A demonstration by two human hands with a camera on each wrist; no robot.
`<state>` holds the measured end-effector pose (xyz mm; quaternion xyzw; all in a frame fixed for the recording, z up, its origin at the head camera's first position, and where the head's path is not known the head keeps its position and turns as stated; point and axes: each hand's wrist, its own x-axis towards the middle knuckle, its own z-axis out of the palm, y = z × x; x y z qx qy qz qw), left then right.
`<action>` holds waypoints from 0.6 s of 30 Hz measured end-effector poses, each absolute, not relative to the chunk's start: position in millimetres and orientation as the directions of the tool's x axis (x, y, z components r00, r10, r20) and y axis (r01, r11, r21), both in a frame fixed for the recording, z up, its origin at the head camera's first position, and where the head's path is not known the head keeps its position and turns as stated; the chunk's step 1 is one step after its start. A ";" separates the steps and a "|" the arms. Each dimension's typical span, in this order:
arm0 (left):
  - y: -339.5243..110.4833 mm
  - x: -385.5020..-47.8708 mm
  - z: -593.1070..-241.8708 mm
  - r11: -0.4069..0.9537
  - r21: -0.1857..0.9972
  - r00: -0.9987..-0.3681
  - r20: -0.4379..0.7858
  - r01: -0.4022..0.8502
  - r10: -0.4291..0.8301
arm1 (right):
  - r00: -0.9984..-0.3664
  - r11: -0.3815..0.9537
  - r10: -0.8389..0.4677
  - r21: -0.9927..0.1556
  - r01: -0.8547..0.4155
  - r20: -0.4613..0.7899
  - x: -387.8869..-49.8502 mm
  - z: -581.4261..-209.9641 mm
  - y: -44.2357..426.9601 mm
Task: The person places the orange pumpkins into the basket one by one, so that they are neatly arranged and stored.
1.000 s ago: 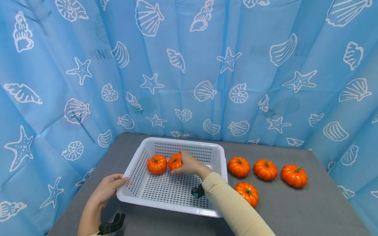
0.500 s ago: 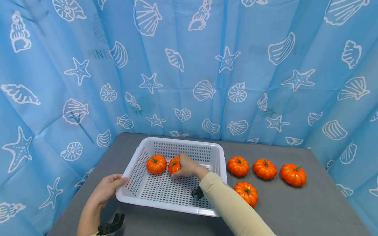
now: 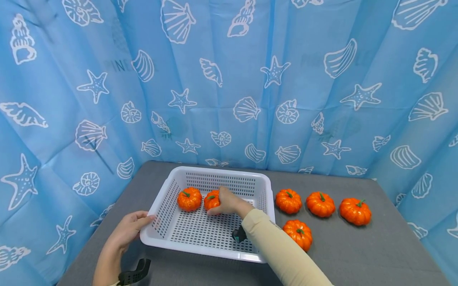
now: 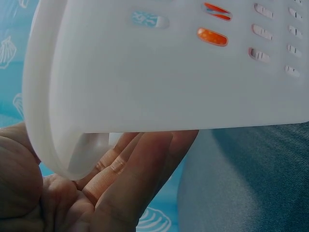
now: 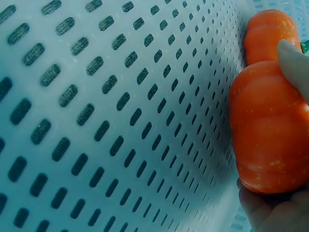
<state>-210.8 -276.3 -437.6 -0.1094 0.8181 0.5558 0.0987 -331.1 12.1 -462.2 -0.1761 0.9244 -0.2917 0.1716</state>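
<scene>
A white perforated basket (image 3: 205, 249) stands on the grey table. My left hand (image 3: 130, 229) grips its left rim, thumb on top; in the left wrist view the fingers (image 4: 130, 179) curl under the edge of the basket wall (image 4: 145, 87). Inside the basket, my right hand (image 3: 230, 202) holds an orange pumpkin (image 3: 211, 200) with a green stem. The right wrist view shows that pumpkin (image 5: 270, 130) between thumb and fingers, low by the basket floor. Another pumpkin (image 3: 189, 199) sits just left of it in the basket.
Right of the basket, several pumpkins lie on the table (image 3: 358, 254): three in a back row (image 3: 288, 201), (image 3: 321, 204), (image 3: 355, 211), and one nearer (image 3: 298, 235), partly behind the right sleeve (image 3: 282, 246). A blue shell-patterned curtain (image 3: 214, 99) hangs behind.
The held pumpkin has turned slightly, and my right hand has shifted a little over it, covering more of its right side. My left hand still grips the rim.
</scene>
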 end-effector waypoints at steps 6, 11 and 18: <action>-276.5 -209.8 -435.5 0.353 0.892 -0.958 -0.283 -0.283 -0.053 | -0.884 0.802 -0.396 -0.563 -0.200 -0.250 -330.0 -462.1 11.6; -275.7 -210.0 -435.3 0.346 0.892 -0.956 -0.286 -0.290 -0.064 | -0.889 0.833 -0.375 -0.516 -0.199 -0.263 -330.7 -462.8 11.3; -274.5 -209.9 -434.5 0.348 0.892 -0.957 -0.281 -0.288 -0.072 | -0.899 0.859 -0.349 -0.473 -0.195 -0.263 -329.3 -459.5 12.0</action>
